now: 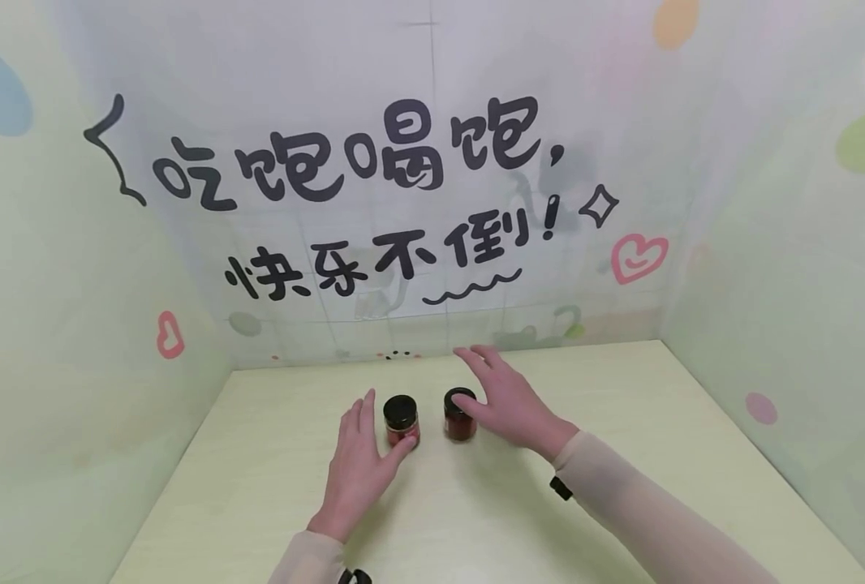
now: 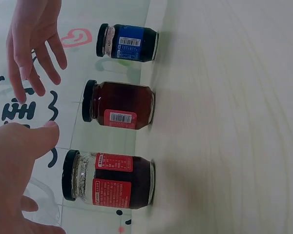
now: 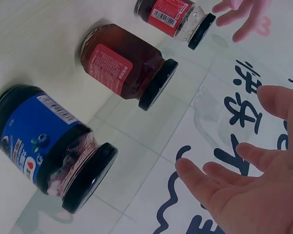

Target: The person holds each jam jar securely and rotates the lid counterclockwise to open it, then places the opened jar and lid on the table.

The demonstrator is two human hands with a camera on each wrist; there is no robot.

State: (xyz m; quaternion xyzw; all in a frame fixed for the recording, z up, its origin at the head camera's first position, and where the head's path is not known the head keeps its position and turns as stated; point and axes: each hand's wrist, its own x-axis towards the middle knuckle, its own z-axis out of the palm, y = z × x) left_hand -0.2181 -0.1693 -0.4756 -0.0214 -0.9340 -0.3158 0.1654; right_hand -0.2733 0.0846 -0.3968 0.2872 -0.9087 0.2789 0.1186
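Three lidded glass jars stand upright in a row on the table. The left jar [image 1: 402, 415] has red labels and dark contents; the middle jar [image 1: 460, 427] holds something reddish brown. A blue-labelled jar with a blueberry picture [image 3: 41, 134] shows in both wrist views and is hidden behind the right hand in the head view. My left hand [image 1: 359, 474] is beside the left jar, fingers extended and thumb spread, gripping nothing. My right hand [image 1: 513, 405] hovers above the right side of the row with fingers spread; its thumb overlaps the middle jar's lid in the head view.
The pale wood-grain table [image 1: 272, 487] ends at a printed back cloth [image 1: 316, 324] with black lettering. Similar patterned cloth walls close in the left and right sides. Dark straps [image 1: 561, 487] sit at the wrists.
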